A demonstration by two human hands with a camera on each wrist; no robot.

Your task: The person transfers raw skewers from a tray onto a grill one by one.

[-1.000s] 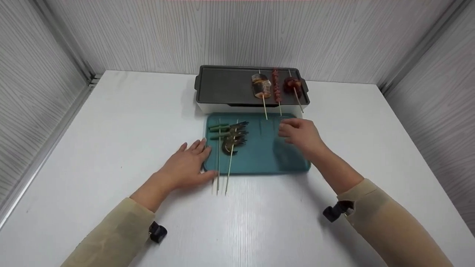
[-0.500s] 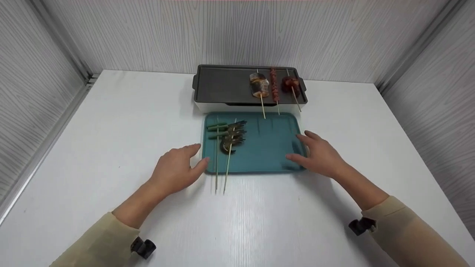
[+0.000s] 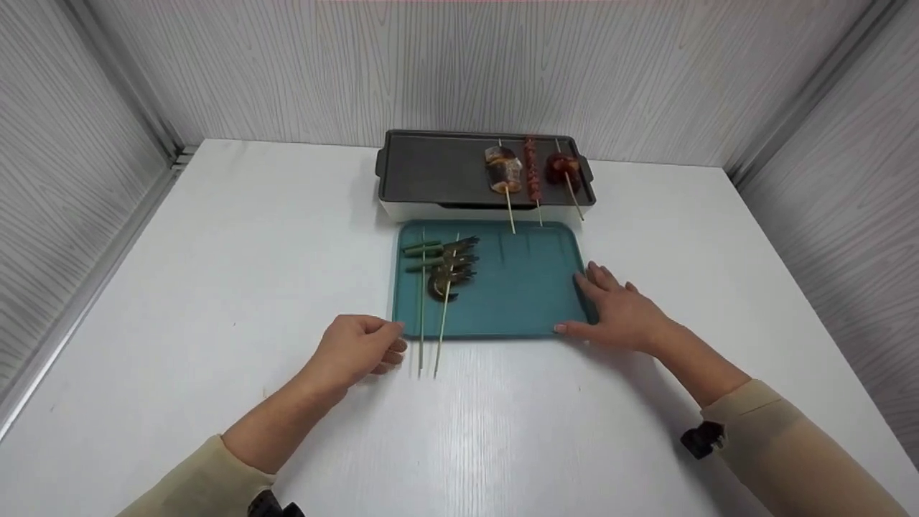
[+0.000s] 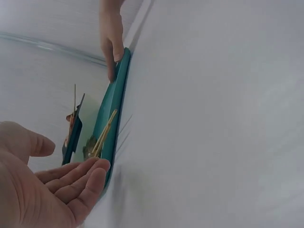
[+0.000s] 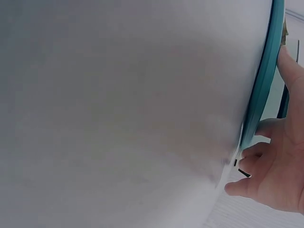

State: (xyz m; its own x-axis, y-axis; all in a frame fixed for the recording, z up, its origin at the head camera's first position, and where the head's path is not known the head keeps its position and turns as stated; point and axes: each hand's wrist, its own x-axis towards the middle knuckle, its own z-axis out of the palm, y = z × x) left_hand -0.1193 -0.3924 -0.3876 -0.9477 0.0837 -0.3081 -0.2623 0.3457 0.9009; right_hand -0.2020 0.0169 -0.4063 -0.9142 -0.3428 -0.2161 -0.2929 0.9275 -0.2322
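Note:
A teal tray (image 3: 517, 294) lies on the white table. On its left part are a skewer of green vegetable pieces (image 3: 425, 263) and a skewer of shrimp (image 3: 452, 269), their sticks jutting over the front edge. My left hand (image 3: 353, 350) is at the tray's front left corner, thumb above the other fingers. In the left wrist view its fingers (image 4: 76, 187) are loosely bent by the tray's edge, with nothing gripped. At the tray's right edge my right hand (image 3: 623, 312) has its fingers spread, thumb by the front right corner. The right wrist view shows those fingers (image 5: 259, 164) beside the rim.
Behind the tray stands a dark grill plate (image 3: 438, 169) on a white base. It bears a fish skewer (image 3: 504, 172), a thin red meat skewer (image 3: 533, 172) and a dark red glazed skewer (image 3: 562, 170). Pale panels (image 3: 459, 64) enclose the table.
My right hand has moved from above the tray to its right edge, its fingers spreading. My left hand has shifted from the left edge down to the front left corner. The skewers keep their places.

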